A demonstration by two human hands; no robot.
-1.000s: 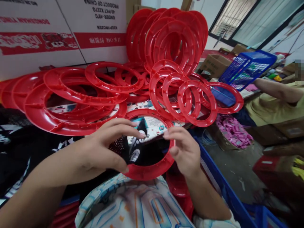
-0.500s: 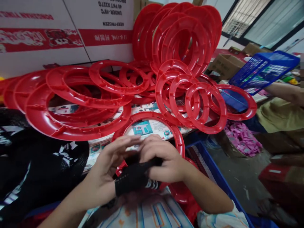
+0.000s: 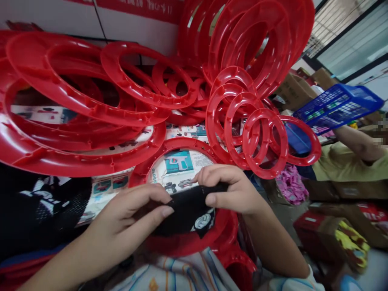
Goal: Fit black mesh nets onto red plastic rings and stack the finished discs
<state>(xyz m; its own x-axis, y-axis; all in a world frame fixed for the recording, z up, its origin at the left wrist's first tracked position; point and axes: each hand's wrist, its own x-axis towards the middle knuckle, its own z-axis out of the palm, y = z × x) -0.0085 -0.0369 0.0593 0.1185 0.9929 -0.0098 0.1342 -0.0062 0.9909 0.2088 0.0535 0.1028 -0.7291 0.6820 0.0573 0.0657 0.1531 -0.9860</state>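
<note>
fingers of the left hand [image 3: 133, 214] and right hand [image 3: 230, 188] pinch the black cloth [image 3: 188, 208], above a red ring [image 3: 194, 142].

Head view only: worn on person's head, facing forward and down, close above forearms [image 3: 100, 234].

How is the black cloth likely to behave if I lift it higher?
Probably floppy: the black cloth looks like thin fabric, and its lower edge hangs in a loose point beneath the white print. It seems light, as the left hand and right hand hold it by fingertip pinches. Releasing either side would likely make it droop.
</note>
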